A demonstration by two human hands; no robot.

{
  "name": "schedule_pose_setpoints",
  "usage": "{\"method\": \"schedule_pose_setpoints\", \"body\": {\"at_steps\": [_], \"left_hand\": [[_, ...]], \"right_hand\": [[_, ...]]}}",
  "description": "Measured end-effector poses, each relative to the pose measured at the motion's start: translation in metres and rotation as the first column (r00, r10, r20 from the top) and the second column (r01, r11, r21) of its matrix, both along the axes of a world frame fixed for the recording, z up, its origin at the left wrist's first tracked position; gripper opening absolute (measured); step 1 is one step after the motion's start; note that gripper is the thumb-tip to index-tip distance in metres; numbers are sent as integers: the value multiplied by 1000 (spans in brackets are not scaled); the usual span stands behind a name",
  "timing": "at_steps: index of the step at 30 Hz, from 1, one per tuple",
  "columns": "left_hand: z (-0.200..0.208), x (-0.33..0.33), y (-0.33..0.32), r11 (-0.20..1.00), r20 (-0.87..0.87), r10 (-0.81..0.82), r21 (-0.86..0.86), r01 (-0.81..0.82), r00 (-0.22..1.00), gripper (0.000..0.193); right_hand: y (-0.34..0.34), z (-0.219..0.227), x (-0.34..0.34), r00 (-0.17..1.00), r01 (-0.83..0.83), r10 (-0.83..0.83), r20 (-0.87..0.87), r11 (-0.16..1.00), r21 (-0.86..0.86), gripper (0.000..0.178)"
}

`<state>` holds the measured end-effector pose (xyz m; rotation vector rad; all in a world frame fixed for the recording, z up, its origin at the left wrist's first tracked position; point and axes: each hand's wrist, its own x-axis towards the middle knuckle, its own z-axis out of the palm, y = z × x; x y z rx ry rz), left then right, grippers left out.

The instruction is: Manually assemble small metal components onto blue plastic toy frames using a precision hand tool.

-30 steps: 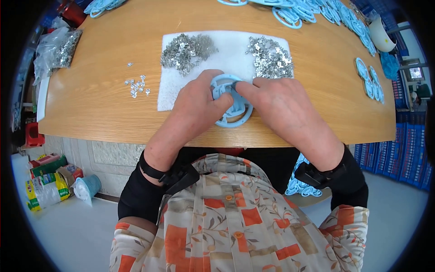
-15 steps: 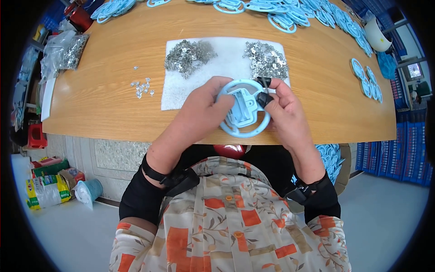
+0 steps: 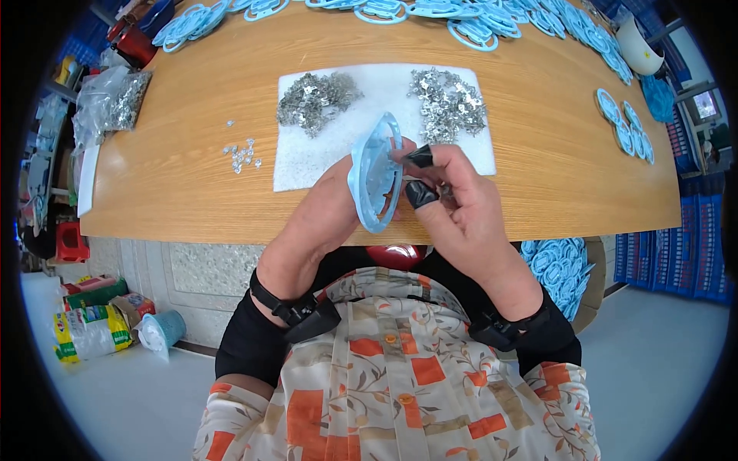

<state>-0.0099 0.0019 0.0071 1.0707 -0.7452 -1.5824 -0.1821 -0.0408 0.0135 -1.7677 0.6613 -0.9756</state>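
Observation:
My left hand (image 3: 327, 196) grips a light blue plastic toy steering wheel (image 3: 374, 188), turned nearly edge-on above the table's near edge. Most of my left fingers are hidden behind the wheel. My right hand (image 3: 465, 203) is just right of it, with black covers on the thumb and index finger. The index tip is at the wheel's inner side, while the thumb stands apart from it. My other right fingers are curled, and a small shiny bit shows among them, too small to make out. Beyond my hands, two piles of small metal clips, a left pile (image 3: 314, 104) and a right pile (image 3: 448, 106), lie on a white foam sheet (image 3: 377, 92).
Several loose metal pieces (image 3: 242, 156) lie left of the sheet, near a clear bag of metal parts (image 3: 123, 100). Blue wheels (image 3: 477, 31) line the table's far edge, and a few more (image 3: 626, 131) lie at right. A box of blue parts (image 3: 561, 269) stands below.
The wheel has turned from facing up to nearly edge-on and shifted slightly left. My right hand has come off its rim, thumb and index now farther apart.

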Motion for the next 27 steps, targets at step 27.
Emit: {"method": "schedule_pose_setpoints", "body": {"at_steps": [27], "left_hand": [[1, 16, 9, 993, 419, -67, -63, 102, 906, 24]], "right_hand": [[-28, -17, -47, 959, 221, -152, -240, 930, 292, 23]]}}
